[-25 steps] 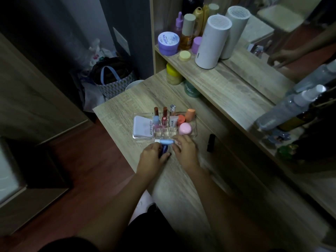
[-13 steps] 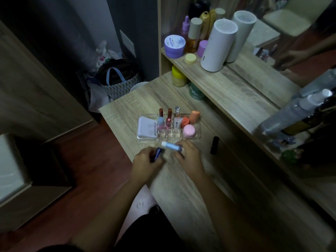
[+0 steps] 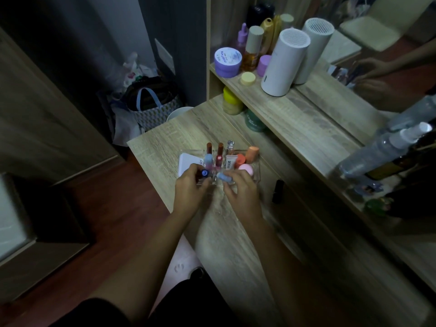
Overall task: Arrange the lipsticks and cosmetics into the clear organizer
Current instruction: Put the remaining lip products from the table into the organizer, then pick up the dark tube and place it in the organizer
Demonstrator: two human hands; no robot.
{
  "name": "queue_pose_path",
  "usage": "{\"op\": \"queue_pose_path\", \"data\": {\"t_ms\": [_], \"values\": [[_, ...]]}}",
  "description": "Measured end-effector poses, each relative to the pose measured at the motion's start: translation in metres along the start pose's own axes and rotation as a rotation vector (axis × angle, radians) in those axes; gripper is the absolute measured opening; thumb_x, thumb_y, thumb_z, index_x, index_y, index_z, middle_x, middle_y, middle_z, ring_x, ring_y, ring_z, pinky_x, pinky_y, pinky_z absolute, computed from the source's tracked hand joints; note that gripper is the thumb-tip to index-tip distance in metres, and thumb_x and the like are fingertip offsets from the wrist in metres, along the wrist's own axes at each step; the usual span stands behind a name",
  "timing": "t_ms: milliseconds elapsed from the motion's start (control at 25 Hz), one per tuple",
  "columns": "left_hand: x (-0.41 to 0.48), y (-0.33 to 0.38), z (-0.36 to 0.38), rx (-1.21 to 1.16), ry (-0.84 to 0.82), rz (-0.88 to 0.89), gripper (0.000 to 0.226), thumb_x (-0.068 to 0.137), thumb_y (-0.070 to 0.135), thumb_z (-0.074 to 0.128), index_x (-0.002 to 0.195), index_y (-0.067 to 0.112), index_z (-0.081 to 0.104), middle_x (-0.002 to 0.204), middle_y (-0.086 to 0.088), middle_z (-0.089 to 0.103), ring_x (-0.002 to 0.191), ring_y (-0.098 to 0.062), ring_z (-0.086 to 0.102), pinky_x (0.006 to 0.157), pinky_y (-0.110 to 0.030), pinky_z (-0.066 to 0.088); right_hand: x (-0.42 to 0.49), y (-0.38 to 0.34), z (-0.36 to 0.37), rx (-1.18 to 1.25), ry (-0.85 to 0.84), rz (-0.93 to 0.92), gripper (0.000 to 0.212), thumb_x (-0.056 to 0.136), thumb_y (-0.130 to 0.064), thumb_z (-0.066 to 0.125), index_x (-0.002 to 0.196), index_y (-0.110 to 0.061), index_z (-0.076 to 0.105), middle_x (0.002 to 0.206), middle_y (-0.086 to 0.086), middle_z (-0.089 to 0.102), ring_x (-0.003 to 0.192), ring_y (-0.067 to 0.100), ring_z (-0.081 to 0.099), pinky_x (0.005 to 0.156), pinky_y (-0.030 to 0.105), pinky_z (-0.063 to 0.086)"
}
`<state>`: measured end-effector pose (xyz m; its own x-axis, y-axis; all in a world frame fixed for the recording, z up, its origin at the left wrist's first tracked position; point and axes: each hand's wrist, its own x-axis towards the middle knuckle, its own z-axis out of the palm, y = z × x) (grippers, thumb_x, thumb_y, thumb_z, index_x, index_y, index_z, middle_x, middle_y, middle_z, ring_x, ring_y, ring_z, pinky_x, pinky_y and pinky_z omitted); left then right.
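The clear organizer (image 3: 257, 175) stands on the wooden desk (image 3: 165, 142), holding several upright lipsticks (image 3: 220, 153), a white tube (image 3: 230, 162), an orange sponge (image 3: 252, 154), a pink puff (image 3: 246, 169) and a white compact (image 3: 185, 162). My left hand (image 3: 190, 191) grips a dark blue lipstick (image 3: 204, 173), its tip over the organizer's front slots. My right hand (image 3: 240, 191) holds a light blue lipstick (image 3: 223, 177) at the front row, tilted. A black lipstick (image 3: 278, 191) lies on the desk, right of the organizer.
A raised shelf (image 3: 295, 119) runs along the right with a white cylinder (image 3: 284, 63), purple jar (image 3: 227, 62), bottles and a spray bottle (image 3: 387, 148). A yellow jar (image 3: 232, 101) and green jar (image 3: 254, 121) sit under it. A mirror is behind. A tote bag (image 3: 153, 107) rests on the floor.
Both hands moved forward from the desk in front of the organizer to its front row. The dark blue and light blue lipsticks now sit over the slots.
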<state>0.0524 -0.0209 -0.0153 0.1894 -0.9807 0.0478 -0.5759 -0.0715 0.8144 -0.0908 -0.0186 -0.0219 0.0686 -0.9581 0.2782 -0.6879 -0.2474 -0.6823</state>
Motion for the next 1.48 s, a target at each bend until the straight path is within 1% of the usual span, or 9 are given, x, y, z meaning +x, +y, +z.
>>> {"op": "queue_pose_path", "data": {"t_ms": [240,400,640,880,1000,1120,1200,1320,1480], "values": [[0.002,-0.003,0.012,0.031,-0.012,-0.036,0.02,0.081,0.008,0.067,0.101,0.006,0.066,0.096,-0.01,0.073,0.085,-0.018,0.066,0.077,-0.023,0.047,0.007,-0.007,0.009,0.058,-0.06,0.144,0.032,0.083,-0.003,0.063,0.115,-0.005,0.061,0.111,0.015,0.064,0.103,0.025,0.06,0.086,0.028,0.047],[0.004,-0.003,0.016,-0.009,0.01,-0.081,0.021,0.081,0.009,0.068,0.101,0.007,0.066,0.095,-0.01,0.073,0.086,-0.02,0.067,0.077,-0.024,0.048,0.008,-0.012,0.017,0.204,-0.009,0.304,0.024,0.083,-0.005,0.064,0.106,-0.008,0.057,0.107,0.011,0.067,0.097,0.021,0.065,0.078,0.025,0.05],[0.005,-0.003,0.016,0.005,-0.002,-0.091,0.024,0.082,0.007,0.066,0.106,0.008,0.066,0.1,-0.009,0.073,0.09,-0.017,0.066,0.078,-0.02,0.044,0.01,-0.011,0.018,0.212,-0.003,0.233,0.024,0.086,-0.003,0.059,0.11,-0.006,0.063,0.109,0.013,0.069,0.099,0.023,0.064,0.083,0.027,0.05],[-0.001,-0.001,0.013,0.025,0.018,-0.11,0.025,0.082,0.004,0.065,0.107,0.006,0.065,0.099,-0.012,0.073,0.089,-0.022,0.067,0.077,-0.022,0.045,0.007,-0.007,0.013,0.237,-0.034,0.296,0.037,0.085,-0.002,0.06,0.121,-0.008,0.054,0.12,0.013,0.064,0.108,0.023,0.062,0.089,0.033,0.053],[-0.014,0.001,0.013,0.014,0.09,-0.117,0.023,0.08,0.002,0.065,0.103,0.003,0.064,0.094,-0.015,0.072,0.085,-0.026,0.067,0.077,-0.03,0.052,-0.004,0.004,0.006,0.136,0.034,0.353,0.03,0.086,-0.008,0.06,0.116,-0.011,0.056,0.117,0.011,0.063,0.104,0.017,0.059,0.079,0.016,0.045],[-0.035,0.001,0.019,0.023,0.078,-0.081,0.012,0.085,0.007,0.062,0.096,0.002,0.063,0.09,-0.016,0.07,0.08,-0.028,0.066,0.073,-0.035,0.052,-0.011,0.029,-0.007,-0.075,0.214,0.493,0.024,0.087,-0.008,0.056,0.111,-0.008,0.058,0.114,0.015,0.058,0.105,0.027,0.055,0.082,0.021,0.035],[-0.047,0.0,0.023,0.04,0.005,-0.04,0.01,0.088,0.011,0.061,0.093,0.002,0.063,0.088,-0.015,0.068,0.079,-0.028,0.064,0.072,-0.035,0.049,-0.012,0.047,-0.018,-0.14,0.29,0.635,0.031,0.087,-0.009,0.055,0.117,-0.003,0.054,0.122,0.021,0.053,0.111,0.033,0.052,0.091,0.031,0.039],[-0.054,-0.003,0.025,0.119,-0.111,0.079,0.012,0.09,0.014,0.059,0.092,0.002,0.063,0.087,-0.016,0.067,0.081,-0.029,0.061,0.072,-0.036,0.047,-0.014,0.069,-0.029,-0.313,0.16,0.728,0.041,0.089,-0.019,0.056,0.124,-0.001,0.045,0.13,0.026,0.045,0.119,0.038,0.045,0.101,0.045,0.039],[-0.053,-0.016,0.021,0.271,-0.239,0.198,0.014,0.089,0.011,0.058,0.095,0.0,0.062,0.091,-0.02,0.066,0.085,-0.034,0.06,0.073,-0.037,0.046,-0.01,0.074,-0.034,-0.394,0.108,0.66,0.034,0.086,-0.02,0.06,0.114,-0.004,0.049,0.122,0.023,0.05,0.111,0.036,0.05,0.092,0.045,0.045]]}}
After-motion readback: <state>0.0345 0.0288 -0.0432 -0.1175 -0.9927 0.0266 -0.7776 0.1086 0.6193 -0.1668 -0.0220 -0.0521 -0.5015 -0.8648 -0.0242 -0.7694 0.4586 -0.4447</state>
